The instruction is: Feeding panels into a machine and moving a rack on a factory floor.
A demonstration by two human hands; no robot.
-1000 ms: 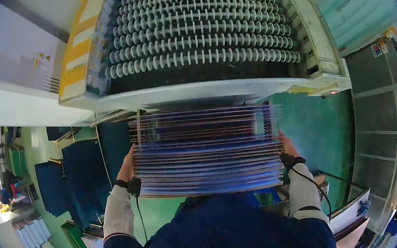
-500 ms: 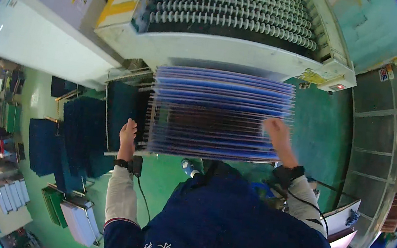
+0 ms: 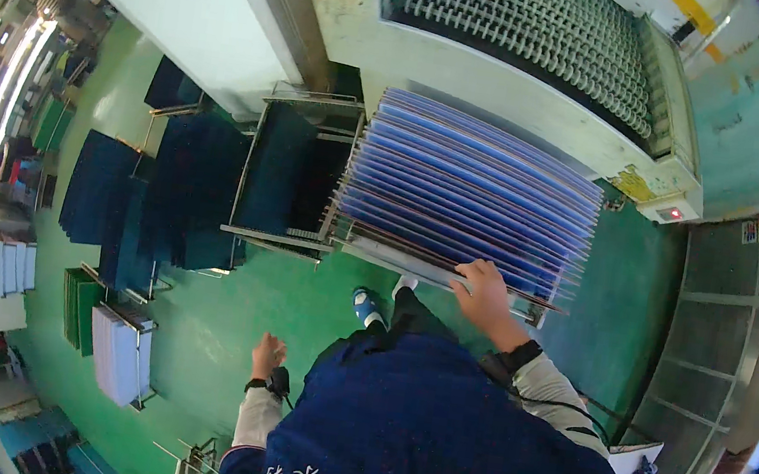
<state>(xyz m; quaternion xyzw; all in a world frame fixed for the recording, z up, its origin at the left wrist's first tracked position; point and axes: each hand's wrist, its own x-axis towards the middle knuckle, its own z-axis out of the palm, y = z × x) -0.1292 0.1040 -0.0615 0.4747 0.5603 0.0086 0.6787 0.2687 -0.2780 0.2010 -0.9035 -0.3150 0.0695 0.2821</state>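
Observation:
A row of thin blue and purple panels (image 3: 472,192) stands on edge in a rack in front of me, ordered from near to far. My right hand (image 3: 484,296) is at the near side of this row, its fingers and thumb closed over the top edge of the nearest panel. Part of that grip is hidden by the hand itself. My left hand (image 3: 268,354) hangs low over the floor beside my body, away from the rack. Its fingers are curled in, and nothing shows in them.
Beyond the panels stands a machine with rows of white rollers (image 3: 530,36). Left of the panels is a metal-framed rack (image 3: 297,169) with dark sheets. More dark panels (image 3: 195,184), green boards (image 3: 80,308) and white boards (image 3: 120,352) stand farther left. A grey cabinet (image 3: 712,329) is at the right.
My view has turned, so the rack appears slanted. My left hand has drawn back from the rack's left side toward my body. My right hand has come to the nearest panel's edge.

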